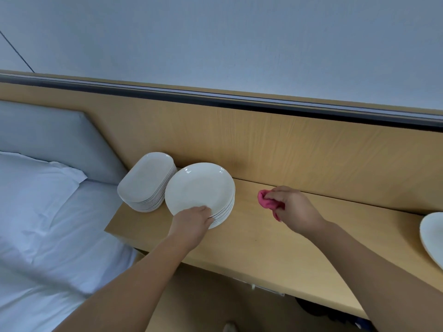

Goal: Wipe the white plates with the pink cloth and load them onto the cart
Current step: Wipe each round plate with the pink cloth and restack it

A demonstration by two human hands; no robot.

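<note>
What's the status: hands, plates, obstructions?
Left hand grips top round plate at its rim. Right hand holds pink cloth, off the plates. Nothing in the way; cart not in view.

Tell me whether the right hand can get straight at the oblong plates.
Probably not straight: the right hand is bunched round the pink cloth, and the round plates, with the left hand gripping their rim, stand between it and the oblong plates. It would have to reach over them.

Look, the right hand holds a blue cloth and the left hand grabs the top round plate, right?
Not quite: the cloth is pink, not blue, as the head view shows. The right hand does hold it, and the left hand grips the top round plate.
</note>
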